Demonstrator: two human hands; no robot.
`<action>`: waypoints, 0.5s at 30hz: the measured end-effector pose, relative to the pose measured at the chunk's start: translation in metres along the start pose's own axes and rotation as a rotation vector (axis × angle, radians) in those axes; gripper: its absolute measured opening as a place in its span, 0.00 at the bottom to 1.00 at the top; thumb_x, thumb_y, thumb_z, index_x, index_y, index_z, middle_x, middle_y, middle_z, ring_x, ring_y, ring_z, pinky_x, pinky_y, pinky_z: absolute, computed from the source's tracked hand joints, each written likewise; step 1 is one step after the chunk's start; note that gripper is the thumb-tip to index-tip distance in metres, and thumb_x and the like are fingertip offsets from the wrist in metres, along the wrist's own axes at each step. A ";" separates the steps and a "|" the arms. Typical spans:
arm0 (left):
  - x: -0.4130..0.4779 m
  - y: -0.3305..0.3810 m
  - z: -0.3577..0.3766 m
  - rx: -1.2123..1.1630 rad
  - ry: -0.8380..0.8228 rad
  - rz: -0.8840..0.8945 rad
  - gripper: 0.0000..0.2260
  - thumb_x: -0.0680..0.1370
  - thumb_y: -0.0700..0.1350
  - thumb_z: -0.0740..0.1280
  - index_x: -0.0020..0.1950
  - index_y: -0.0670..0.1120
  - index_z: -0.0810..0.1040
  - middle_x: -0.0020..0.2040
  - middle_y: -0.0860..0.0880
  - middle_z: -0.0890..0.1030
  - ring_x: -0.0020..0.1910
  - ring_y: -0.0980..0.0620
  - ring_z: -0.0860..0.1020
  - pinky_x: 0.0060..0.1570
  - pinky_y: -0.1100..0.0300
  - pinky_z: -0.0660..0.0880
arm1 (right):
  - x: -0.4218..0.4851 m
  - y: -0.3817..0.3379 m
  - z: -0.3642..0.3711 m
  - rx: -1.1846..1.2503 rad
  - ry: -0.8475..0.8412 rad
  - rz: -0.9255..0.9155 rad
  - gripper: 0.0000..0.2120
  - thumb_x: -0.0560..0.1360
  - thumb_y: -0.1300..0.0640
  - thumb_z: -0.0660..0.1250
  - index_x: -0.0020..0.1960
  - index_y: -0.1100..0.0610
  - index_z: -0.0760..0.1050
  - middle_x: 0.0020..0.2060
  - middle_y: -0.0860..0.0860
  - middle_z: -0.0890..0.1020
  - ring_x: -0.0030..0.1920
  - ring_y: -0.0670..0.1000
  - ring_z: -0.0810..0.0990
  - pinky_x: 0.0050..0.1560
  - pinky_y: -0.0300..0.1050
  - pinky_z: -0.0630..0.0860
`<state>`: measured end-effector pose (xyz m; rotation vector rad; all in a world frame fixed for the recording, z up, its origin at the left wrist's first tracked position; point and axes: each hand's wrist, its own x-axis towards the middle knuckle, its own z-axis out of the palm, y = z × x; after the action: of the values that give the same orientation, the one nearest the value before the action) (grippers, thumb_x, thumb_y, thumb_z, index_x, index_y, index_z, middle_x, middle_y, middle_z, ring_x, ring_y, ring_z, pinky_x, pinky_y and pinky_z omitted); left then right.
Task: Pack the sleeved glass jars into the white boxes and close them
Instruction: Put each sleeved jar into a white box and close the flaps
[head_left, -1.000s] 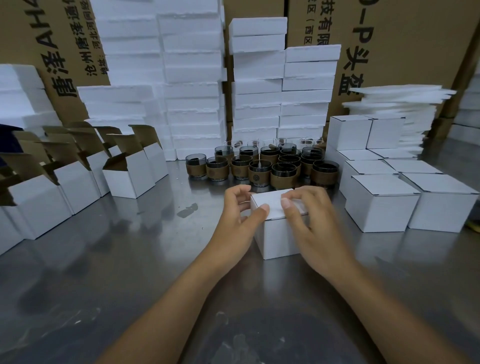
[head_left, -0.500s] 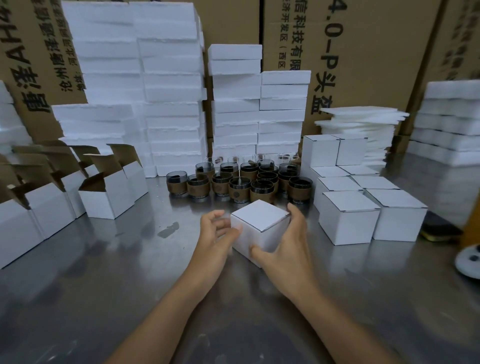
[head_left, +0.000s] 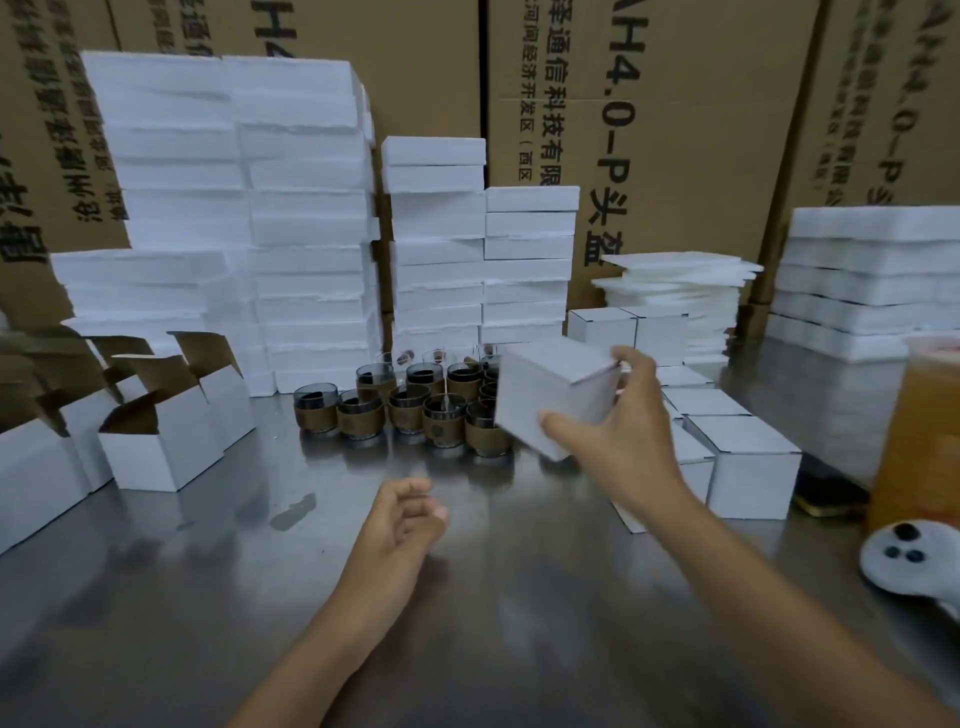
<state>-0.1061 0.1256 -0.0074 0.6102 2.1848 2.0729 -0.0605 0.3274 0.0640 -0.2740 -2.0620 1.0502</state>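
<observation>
One closed white box (head_left: 550, 395) is held tilted in the air in the right hand (head_left: 618, 441), by the sleeved jars (head_left: 405, 410). The left hand (head_left: 400, 525) hangs loose and empty. If that one-handed grip slips, the box could strike the glass.

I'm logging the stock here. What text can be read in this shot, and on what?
"4.0-P头盔": middle brown carton, printed sideways.
"通信科技有限": same carton, cut off below.
"经济开发区(西区": same carton, smaller print.
Print on left carton and right carton: blurred.
Emblems on jar sleeve: too small.
</observation>
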 end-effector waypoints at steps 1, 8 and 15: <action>0.001 -0.001 0.001 0.016 -0.026 0.000 0.09 0.77 0.39 0.65 0.55 0.49 0.72 0.48 0.48 0.78 0.46 0.58 0.78 0.45 0.70 0.72 | 0.015 0.004 -0.009 -0.021 0.037 0.015 0.42 0.62 0.51 0.76 0.68 0.48 0.56 0.63 0.51 0.69 0.58 0.52 0.72 0.57 0.53 0.74; 0.013 -0.010 0.003 0.149 -0.152 0.020 0.09 0.77 0.37 0.66 0.53 0.48 0.74 0.46 0.46 0.78 0.44 0.55 0.79 0.47 0.66 0.74 | 0.093 0.059 -0.060 -0.235 0.249 0.177 0.41 0.63 0.55 0.76 0.69 0.56 0.57 0.65 0.58 0.64 0.61 0.58 0.68 0.55 0.49 0.68; 0.020 -0.019 0.005 0.177 -0.191 0.048 0.07 0.75 0.34 0.67 0.49 0.44 0.77 0.41 0.41 0.80 0.42 0.47 0.79 0.45 0.65 0.74 | 0.131 0.100 -0.069 -0.294 0.348 0.279 0.40 0.63 0.56 0.76 0.68 0.59 0.57 0.65 0.60 0.64 0.61 0.62 0.69 0.55 0.51 0.68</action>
<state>-0.1269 0.1363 -0.0217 0.8463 2.2760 1.7698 -0.1122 0.4975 0.0848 -0.8534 -1.8857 0.7851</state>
